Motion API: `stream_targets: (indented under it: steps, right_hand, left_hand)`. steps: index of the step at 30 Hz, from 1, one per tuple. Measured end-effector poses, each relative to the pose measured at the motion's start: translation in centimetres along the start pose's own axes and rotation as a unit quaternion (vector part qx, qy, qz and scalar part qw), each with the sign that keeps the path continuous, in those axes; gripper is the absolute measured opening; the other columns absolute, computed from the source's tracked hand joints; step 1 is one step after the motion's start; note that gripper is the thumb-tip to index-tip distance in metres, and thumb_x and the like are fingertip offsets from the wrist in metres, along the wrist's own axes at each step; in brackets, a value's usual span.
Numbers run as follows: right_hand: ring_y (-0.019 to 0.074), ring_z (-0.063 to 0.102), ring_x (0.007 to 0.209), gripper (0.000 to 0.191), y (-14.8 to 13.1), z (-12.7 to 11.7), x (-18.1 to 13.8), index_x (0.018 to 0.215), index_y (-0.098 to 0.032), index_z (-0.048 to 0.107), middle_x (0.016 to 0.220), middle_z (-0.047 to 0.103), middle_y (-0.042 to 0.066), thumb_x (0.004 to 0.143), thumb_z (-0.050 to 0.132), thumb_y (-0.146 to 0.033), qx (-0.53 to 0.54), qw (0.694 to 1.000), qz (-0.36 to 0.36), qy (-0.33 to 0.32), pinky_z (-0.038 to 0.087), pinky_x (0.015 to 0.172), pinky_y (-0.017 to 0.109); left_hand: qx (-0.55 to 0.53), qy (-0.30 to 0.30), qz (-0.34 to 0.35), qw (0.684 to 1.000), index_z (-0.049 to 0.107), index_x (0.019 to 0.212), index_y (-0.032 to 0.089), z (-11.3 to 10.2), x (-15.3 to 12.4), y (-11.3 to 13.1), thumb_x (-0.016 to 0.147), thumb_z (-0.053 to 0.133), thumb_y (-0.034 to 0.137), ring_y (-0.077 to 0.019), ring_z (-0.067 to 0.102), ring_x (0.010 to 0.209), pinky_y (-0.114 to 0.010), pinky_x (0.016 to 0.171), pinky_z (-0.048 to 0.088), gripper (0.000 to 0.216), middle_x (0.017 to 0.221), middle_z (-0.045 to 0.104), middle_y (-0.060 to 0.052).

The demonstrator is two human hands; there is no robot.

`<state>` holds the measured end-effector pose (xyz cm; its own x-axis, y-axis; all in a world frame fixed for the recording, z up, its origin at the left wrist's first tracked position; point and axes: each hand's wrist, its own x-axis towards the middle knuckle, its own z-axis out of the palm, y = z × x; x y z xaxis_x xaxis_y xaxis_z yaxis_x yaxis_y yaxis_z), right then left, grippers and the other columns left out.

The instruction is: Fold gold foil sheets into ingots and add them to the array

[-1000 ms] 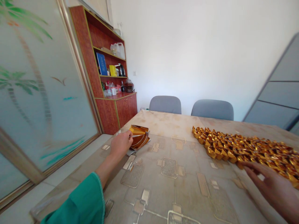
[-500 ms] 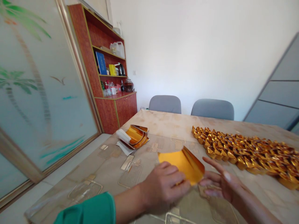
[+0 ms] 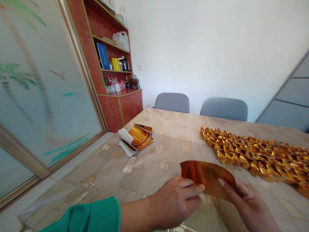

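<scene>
A sheet of gold foil paper (image 3: 212,177) is held between my two hands above the near part of the table, its upper edge bowed. My left hand (image 3: 175,201), below a green sleeve, pinches the sheet's left side. On the right side, my right hand (image 3: 248,201) grips it with the thumb on the near face and the fingers mostly behind. Further back on the left lies a loose stack of curled gold foil sheets (image 3: 140,135) with white backs. Rows of folded gold paper ingots (image 3: 256,153) cover the right side of the table.
The table (image 3: 166,120) has a patterned cover. Two grey chairs (image 3: 172,102) (image 3: 224,108) stand at its far edge. A reddish wooden cabinet (image 3: 131,106) with bottles and a kettle is at the back left, beside a frosted sliding door (image 3: 48,96).
My right hand has closed on the sheet's right side, where it was apart with fingers spread. The sheet has turned and moved right, its curled edge now opened into a bow.
</scene>
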<state>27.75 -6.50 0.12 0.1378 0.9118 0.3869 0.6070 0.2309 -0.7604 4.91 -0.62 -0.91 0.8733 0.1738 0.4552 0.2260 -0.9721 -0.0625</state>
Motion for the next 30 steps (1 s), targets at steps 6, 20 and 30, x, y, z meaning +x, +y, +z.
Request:
stream_targets:
  steps: [6,20,30]
  right_hand:
    - [0.0280,0.063,0.120,0.046,0.1,-0.8,0.0,0.136,-0.031,0.058,0.131,0.067,0.003,0.091,0.057,-0.022,-0.206,0.910,-0.333,-0.138,0.054,0.099,0.044]
    - [0.0200,0.067,0.078,0.027,-1.4,2.1,-1.1,0.117,-0.021,0.066,0.104,0.077,0.007,0.101,0.045,-0.026,-0.196,0.866,-0.390,-0.245,0.056,0.071,0.031]
    - [0.0240,0.068,0.103,0.011,-3.7,-0.7,0.2,0.095,-0.023,0.064,0.110,0.074,0.008,0.085,0.060,-0.020,-0.080,0.909,-0.258,-0.319,0.053,0.094,0.034]
  left_hand:
    - [-0.155,-0.043,-0.143,0.977,0.064,0.114,0.018,-0.6,-0.5,-1.4,0.090,0.060,0.024,-0.0228,0.062,0.111,-0.038,0.100,0.047,0.025,0.119,0.069,-0.008]
    - [-0.181,0.051,-0.116,0.975,0.049,0.134,0.014,-3.6,-1.5,-1.2,0.082,0.044,0.007,-0.0227,0.052,0.127,-0.042,0.108,0.041,0.052,0.139,0.057,-0.013]
    - [-0.206,-0.152,-0.065,0.965,0.041,0.142,0.016,-2.8,-2.5,0.1,0.088,0.059,0.044,-0.0318,0.054,0.126,-0.047,0.109,0.038,0.064,0.139,0.057,-0.016]
